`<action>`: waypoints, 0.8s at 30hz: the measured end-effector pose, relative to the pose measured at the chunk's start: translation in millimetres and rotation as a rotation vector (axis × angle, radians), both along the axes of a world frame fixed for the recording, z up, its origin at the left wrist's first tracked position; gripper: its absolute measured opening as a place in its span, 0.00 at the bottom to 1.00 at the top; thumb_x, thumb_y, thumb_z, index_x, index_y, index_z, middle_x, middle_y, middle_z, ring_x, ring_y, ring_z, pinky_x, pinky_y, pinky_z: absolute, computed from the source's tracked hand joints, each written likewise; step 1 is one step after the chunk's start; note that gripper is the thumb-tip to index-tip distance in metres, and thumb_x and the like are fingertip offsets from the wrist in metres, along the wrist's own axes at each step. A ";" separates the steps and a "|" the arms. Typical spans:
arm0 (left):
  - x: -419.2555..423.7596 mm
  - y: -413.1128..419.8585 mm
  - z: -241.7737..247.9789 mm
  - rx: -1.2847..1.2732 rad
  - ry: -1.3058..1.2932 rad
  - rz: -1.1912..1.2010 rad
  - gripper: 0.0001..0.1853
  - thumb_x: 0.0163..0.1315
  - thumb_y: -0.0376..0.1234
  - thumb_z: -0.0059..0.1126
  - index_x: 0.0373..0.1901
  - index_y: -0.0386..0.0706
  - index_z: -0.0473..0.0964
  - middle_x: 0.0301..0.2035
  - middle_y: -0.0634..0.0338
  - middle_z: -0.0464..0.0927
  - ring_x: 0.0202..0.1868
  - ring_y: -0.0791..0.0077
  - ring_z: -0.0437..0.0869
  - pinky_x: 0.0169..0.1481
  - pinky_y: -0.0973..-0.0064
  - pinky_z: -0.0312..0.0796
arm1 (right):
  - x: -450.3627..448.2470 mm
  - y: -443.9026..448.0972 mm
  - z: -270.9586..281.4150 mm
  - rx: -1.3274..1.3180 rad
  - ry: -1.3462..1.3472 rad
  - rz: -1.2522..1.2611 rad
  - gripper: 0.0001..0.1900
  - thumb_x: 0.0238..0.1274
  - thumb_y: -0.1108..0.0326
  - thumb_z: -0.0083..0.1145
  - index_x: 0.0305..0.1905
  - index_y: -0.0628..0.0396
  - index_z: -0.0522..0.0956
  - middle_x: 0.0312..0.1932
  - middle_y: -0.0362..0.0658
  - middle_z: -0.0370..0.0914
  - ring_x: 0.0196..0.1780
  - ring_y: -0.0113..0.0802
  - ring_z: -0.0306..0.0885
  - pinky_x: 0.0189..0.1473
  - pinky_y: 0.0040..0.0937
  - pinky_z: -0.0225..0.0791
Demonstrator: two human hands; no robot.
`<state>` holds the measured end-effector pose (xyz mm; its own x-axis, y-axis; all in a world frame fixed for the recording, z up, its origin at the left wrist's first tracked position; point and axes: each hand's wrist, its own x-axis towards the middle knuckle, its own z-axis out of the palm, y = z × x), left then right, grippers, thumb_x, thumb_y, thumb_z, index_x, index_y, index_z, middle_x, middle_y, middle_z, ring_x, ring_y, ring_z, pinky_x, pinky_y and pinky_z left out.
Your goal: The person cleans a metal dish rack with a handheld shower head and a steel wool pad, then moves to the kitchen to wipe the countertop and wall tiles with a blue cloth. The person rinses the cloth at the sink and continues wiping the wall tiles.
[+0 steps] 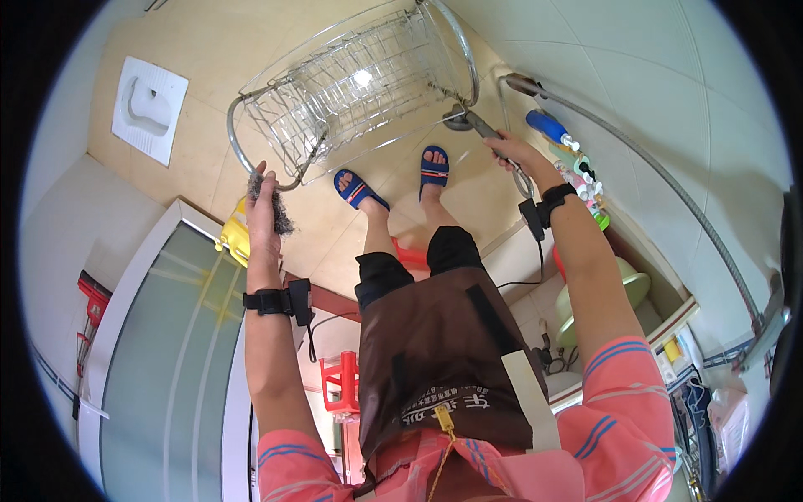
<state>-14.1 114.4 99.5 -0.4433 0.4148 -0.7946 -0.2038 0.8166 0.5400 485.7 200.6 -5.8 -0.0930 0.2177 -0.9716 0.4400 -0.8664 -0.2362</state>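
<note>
A steel wool scourer (280, 210) is in my left hand (261, 207), whose fingertips are at the curved tube end of a wire dish rack (233, 135). The rack is chromed metal and stands on the tiled floor in front of my feet. My right hand (517, 154) grips the grey handle of a shower head (482, 125). Its head end is close to the rack's near right corner; whether they touch I cannot tell. I see no clear water stream. A flexible metal hose (652, 163) runs along the right wall.
A squat toilet (150, 110) is set in the floor at the left. Several bottles (552, 128) line the right wall. A yellow jug (235, 232) stands by the glass door (169, 364). Behind me are a red stool (340, 383) and green basins (630, 282).
</note>
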 end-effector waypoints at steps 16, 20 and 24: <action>12.2 -5.2 -16.9 0.063 -0.054 -0.019 0.22 0.71 0.40 0.57 0.61 0.39 0.71 0.60 0.48 0.77 0.63 0.59 0.77 0.66 0.71 0.67 | 23.5 -0.9 -236.4 0.858 -0.714 0.437 0.38 0.61 0.64 0.61 0.75 0.34 0.60 0.58 0.53 0.75 0.56 0.59 0.77 0.56 0.50 0.72; 19.2 -24.4 -19.9 0.046 0.081 -0.083 0.21 0.70 0.39 0.57 0.60 0.38 0.71 0.58 0.50 0.78 0.54 0.73 0.79 0.42 0.84 0.70 | 38.9 -15.1 -264.4 1.027 -0.672 0.422 0.30 0.64 0.63 0.59 0.71 0.49 0.66 0.53 0.59 0.79 0.55 0.60 0.77 0.59 0.49 0.70; 22.5 -31.3 -26.4 0.087 0.141 -0.064 0.22 0.71 0.45 0.56 0.60 0.43 0.70 0.57 0.53 0.79 0.57 0.74 0.80 0.31 0.92 0.63 | 63.3 -26.8 -301.8 0.771 -0.687 0.576 0.27 0.68 0.58 0.54 0.69 0.51 0.68 0.54 0.58 0.78 0.56 0.56 0.77 0.60 0.47 0.69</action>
